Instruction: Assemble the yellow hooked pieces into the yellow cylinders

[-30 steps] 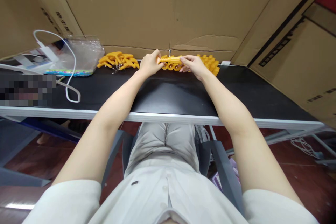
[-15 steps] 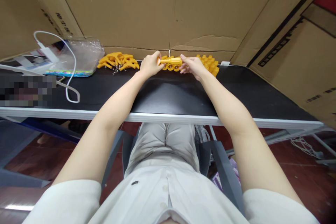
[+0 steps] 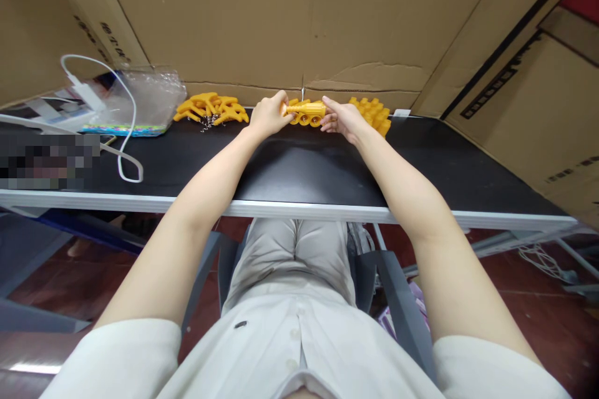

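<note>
Above the back of the table, a yellow ribbed plastic sleeve with a narrow neck lies sideways between my hands. My left hand is closed around its narrow left end, fingers and thumb pinching the neck. At the wide right end is my right hand, thumb and fingers loosely curled about the rim; the exact contact is partly hidden. Just beneath the held piece, several similar yellow sleeves lie in a row with their round open ends facing me.
A heap of yellow handles with metal spirals lies left of my left hand. More yellow sleeves stand stacked beyond my right wrist. Farther left are a clear plastic bag and a white cable. A cardboard wall rises behind.
Both hands stay nearly in place around the yellow sleeve. My right fingers have shifted slightly at its wide end.
</note>
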